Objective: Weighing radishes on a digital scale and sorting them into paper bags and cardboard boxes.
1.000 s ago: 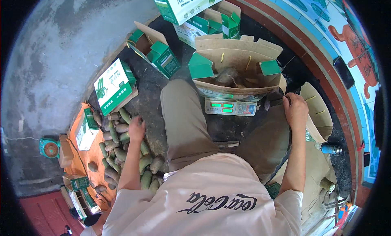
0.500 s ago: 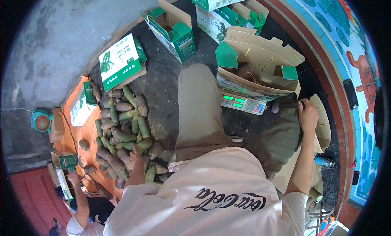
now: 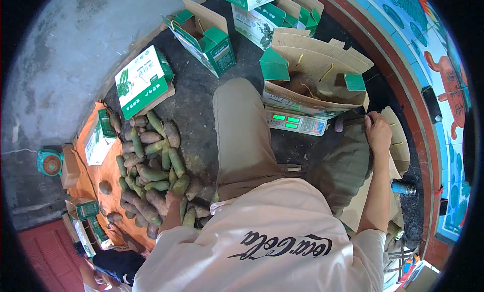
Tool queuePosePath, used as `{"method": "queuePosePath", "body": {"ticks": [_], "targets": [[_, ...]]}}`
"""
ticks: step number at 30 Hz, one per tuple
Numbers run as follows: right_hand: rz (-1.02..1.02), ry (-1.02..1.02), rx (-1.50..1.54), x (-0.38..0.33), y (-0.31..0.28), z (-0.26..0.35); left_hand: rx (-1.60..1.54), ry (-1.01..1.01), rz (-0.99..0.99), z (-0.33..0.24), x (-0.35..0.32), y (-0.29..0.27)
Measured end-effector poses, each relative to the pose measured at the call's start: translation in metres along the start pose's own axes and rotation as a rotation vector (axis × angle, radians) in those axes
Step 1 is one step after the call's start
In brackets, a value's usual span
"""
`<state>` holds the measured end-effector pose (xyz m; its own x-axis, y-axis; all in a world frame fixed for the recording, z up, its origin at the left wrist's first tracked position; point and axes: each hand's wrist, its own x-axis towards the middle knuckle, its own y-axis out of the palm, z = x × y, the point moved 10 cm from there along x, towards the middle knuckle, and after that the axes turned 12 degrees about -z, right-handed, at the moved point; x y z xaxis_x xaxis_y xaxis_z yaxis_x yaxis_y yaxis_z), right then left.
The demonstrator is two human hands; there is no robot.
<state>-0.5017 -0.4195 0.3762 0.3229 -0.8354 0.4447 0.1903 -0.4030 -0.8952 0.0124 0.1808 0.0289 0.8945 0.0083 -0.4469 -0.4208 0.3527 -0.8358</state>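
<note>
— Right hand [image 3: 378, 132] first: where do you see it from where you stand?

— Just to the right of the weighing scale [image 3: 296, 123], resting at the top of the raised knee. Its fingers are curled in, and something dark sits at the fingertips, but I cannot tell whether the hand grips it or only touches it.

— And the scale itself?

— It lies on the dark ground between the person's legs, green display lit. An open cardboard box [image 3: 315, 80] with green flaps stands on it, brown roots showing inside.

— What about the left hand [image 3: 174, 200]?

— Well to the left of the scale and lower, down in the pile of lotus roots [image 3: 151, 166]. It is half hidden behind the white shirt [image 3: 262, 241], pressed onto the roots with fingers bent; whether it has closed around one I cannot tell.

— How does the pile lie?

— Long green-brown pieces heaped across the edge of an orange mat [image 3: 91, 176], left of the scale, beyond the person's left leg.

— Anything else around?

— A closed green-and-white carton [image 3: 143, 80] lies flat just above the pile. Farther up from the scale stands an open green box [image 3: 204, 32], with more cartons beside it. Flat cardboard sheets [image 3: 398, 140] lean right of the scale, past the right hand. Far left of the pile sits a small teal fan [image 3: 49, 162].
</note>
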Motion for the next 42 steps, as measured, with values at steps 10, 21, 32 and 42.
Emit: {"method": "queuePosePath", "body": {"ticks": [10,21,32,42], "targets": [[-0.026,-0.021,-0.012,0.000,0.003,0.004,-0.132,0.159,-0.060,-0.062,-0.012,-0.037],[-0.044,-0.006,-0.011,-0.009,-0.005,-0.010,-0.483,0.150,-0.016,-0.121,0.006,-0.062],[-0.094,0.026,0.045,-0.012,-0.014,-0.023,-1.185,0.046,0.123,-0.160,-0.028,-0.131],[-0.126,0.039,0.056,-0.013,-0.013,-0.025,-1.386,0.776,-0.268,-0.280,-0.162,-0.384]]}}
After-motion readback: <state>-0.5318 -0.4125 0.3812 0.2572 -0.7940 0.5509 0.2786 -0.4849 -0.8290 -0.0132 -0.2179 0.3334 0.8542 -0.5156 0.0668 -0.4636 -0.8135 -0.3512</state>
